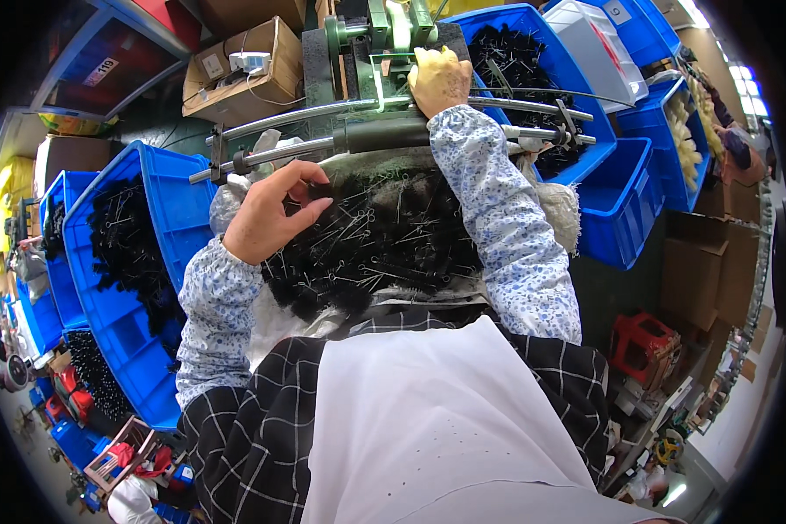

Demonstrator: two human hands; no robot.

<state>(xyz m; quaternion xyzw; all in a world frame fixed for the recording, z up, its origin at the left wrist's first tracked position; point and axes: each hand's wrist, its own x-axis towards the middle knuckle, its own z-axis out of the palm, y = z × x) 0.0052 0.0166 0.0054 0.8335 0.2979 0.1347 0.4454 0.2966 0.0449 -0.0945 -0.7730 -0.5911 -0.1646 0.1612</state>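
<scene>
A heap of small black pieces with thin metal pins [384, 236] lies on cloth in front of me. My left hand [271, 214] rests at the heap's left edge, with thumb and fingers pinched on one small black piece [320, 189]. My right hand [438, 80] reaches forward to the green machine [375, 35] and rests on its front part; whether it grips anything is hidden. Two metal rods [323, 131] run across between the heap and the machine.
A large blue bin [170, 201] of black pieces stands at my left, more blue bins [611, 201] at my right and beyond the machine. Cardboard boxes [253, 79] sit at the back left. A red stool [642, 336] stands lower right.
</scene>
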